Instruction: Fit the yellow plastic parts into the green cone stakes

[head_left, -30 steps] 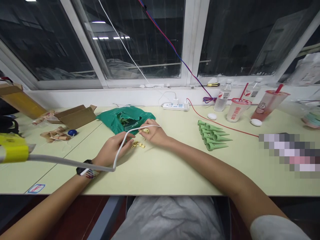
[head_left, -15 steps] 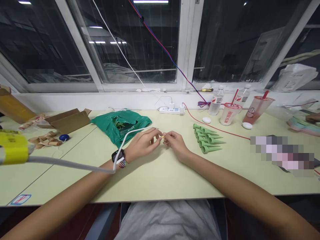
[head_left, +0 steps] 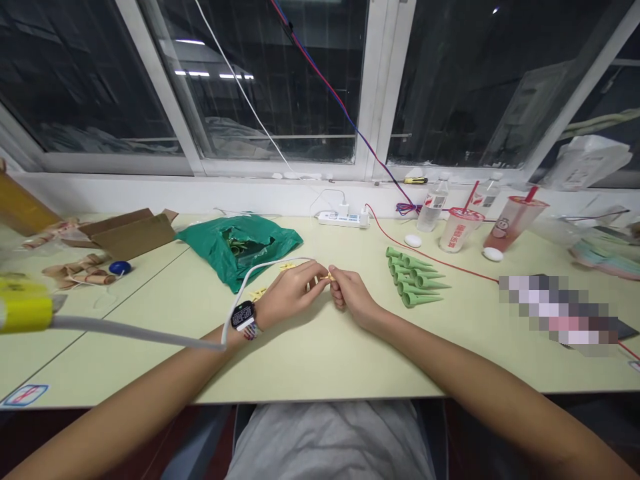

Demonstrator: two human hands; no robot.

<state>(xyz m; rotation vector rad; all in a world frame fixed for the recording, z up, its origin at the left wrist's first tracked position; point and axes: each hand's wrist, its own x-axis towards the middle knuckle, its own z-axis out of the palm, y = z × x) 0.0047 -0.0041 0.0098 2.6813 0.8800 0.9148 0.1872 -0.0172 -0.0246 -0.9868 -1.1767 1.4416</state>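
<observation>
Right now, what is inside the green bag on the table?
In the opening of the green bag, some green pieces show. The bag hides the rest, so their number cannot be told.

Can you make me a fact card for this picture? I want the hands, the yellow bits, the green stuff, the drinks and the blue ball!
Left hand: pinching a small yellow piece
Right hand: fingertips on that same piece
Other yellow pieces: on the table, by the left hand
Green bag: on the table, open
Green cones: lying grouped, right of the right hand
Drinks: two cups, two bottles, back right
Blue ball: table's left side
</observation>
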